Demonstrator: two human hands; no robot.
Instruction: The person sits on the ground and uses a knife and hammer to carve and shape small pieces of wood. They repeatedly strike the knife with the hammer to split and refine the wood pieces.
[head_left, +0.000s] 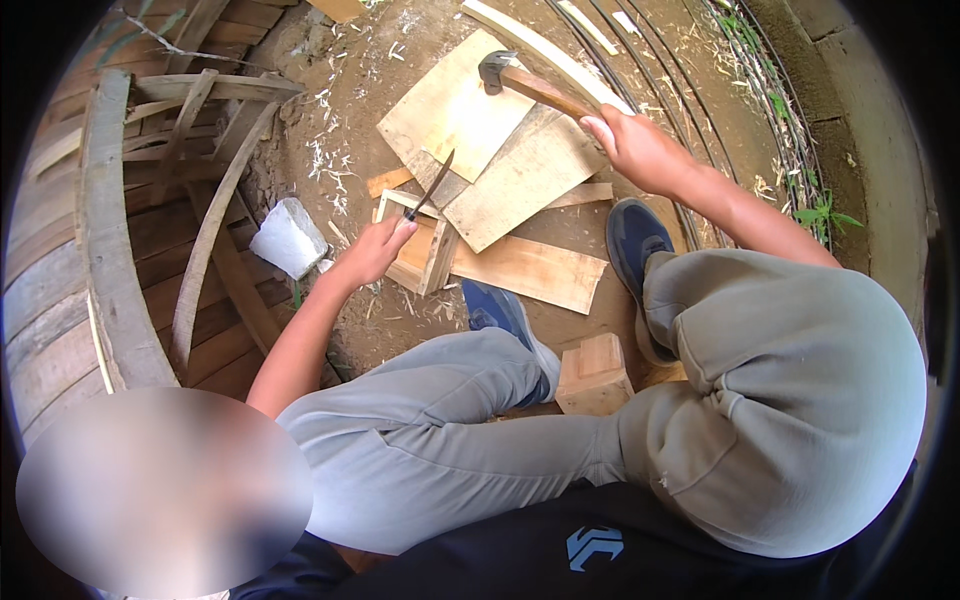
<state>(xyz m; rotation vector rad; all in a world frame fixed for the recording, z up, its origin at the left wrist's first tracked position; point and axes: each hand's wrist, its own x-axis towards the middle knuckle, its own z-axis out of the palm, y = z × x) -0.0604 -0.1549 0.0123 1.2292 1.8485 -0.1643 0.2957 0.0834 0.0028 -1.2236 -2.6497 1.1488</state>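
Observation:
My right hand is closed round the wooden handle of a hammer, whose dark metal head lies over a pale board. In my left hand is a knife with a dark handle, its narrow blade pointing up and away. Just beside that hand stands a small open wooden box, partly covered by my fingers. A second thin board overlaps the first, and a longer plank lies flat on the ground near my feet.
A wooden block sits between my shoes. To the left are a whitish stone and a frame of curved timbers. Dark rods and a pale strip run along the ground at the far right, amid wood shavings.

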